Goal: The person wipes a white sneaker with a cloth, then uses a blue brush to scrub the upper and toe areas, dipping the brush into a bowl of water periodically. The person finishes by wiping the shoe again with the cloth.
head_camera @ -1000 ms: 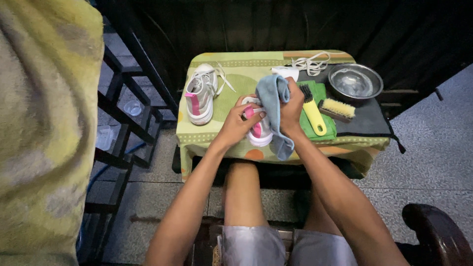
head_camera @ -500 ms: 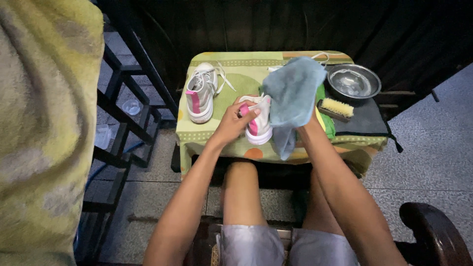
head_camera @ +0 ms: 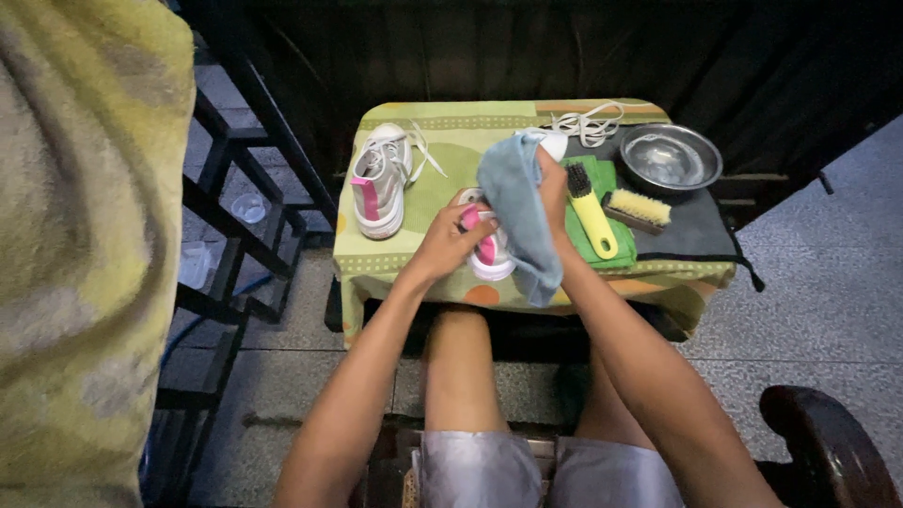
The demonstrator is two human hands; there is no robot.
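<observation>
My left hand (head_camera: 450,240) grips a white and pink sneaker (head_camera: 489,257) at the near edge of a small table covered in a green cloth (head_camera: 451,160). A blue-grey cloth (head_camera: 517,212) hangs from my right hand (head_camera: 553,183) and drapes over the right side of that sneaker. The second white and pink sneaker (head_camera: 381,179) lies on the table to the left, laces loose.
Right of my hands lie a yellow-handled brush (head_camera: 591,209) on a green rag, a wooden scrub brush (head_camera: 638,209) on a dark mat, a steel bowl (head_camera: 670,158) and white laces (head_camera: 585,122). A dark metal rack (head_camera: 235,245) stands left; yellow fabric (head_camera: 75,254) fills the left edge.
My right hand lifted the cloth up off the sneaker, then brought it back down against the shoe's right side. The left hand kept hold of the sneaker.
</observation>
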